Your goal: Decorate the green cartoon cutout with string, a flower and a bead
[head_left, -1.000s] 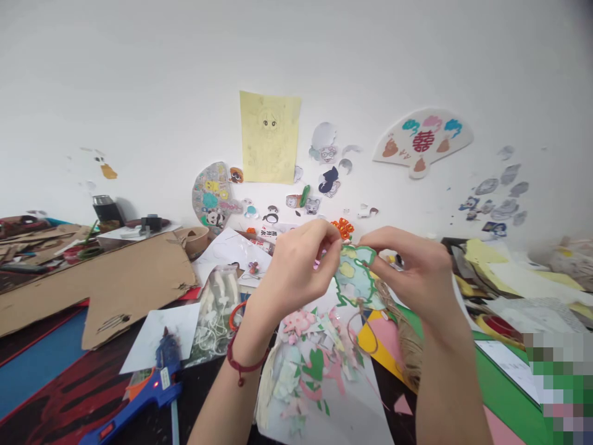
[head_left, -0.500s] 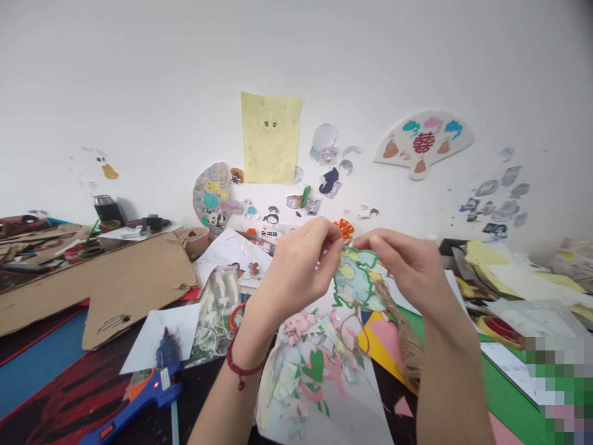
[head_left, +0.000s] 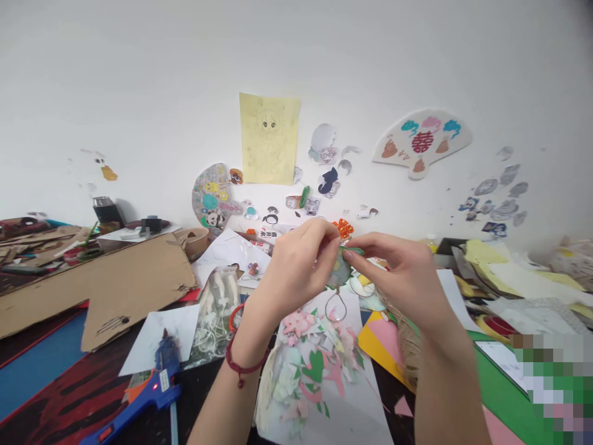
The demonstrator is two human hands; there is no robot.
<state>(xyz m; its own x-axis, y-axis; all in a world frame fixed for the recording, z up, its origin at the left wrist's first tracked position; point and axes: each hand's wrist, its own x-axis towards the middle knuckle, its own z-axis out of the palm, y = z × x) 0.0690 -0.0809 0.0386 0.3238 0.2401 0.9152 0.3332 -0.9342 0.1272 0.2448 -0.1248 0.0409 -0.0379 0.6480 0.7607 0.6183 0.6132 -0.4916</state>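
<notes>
A green-edged paper piece [head_left: 341,275] is held up between my two hands, with a thin cord loop [head_left: 336,307] hanging below it. My left hand [head_left: 306,262] is closed in a pinch at its left side; a red bracelet circles the wrist. My right hand [head_left: 398,266] pinches the top right edge with thumb and fingertips. Part of the piece is hidden behind my left fingers. Beneath lies a white sheet [head_left: 356,395] bearing pink, green and pale paper cuttings [head_left: 315,366].
A blue glue gun [head_left: 157,392] lies at the lower left, near cardboard [head_left: 139,284] and a clear bag [head_left: 215,315]. Brown twine [head_left: 407,346], a phone [head_left: 503,364] and green paper [head_left: 495,395] are on the right. Drawings hang on the wall.
The green-edged piece has turned, showing less of its face, and its cord loop now hangs down lower and further left. My right hand has shifted slightly left.
</notes>
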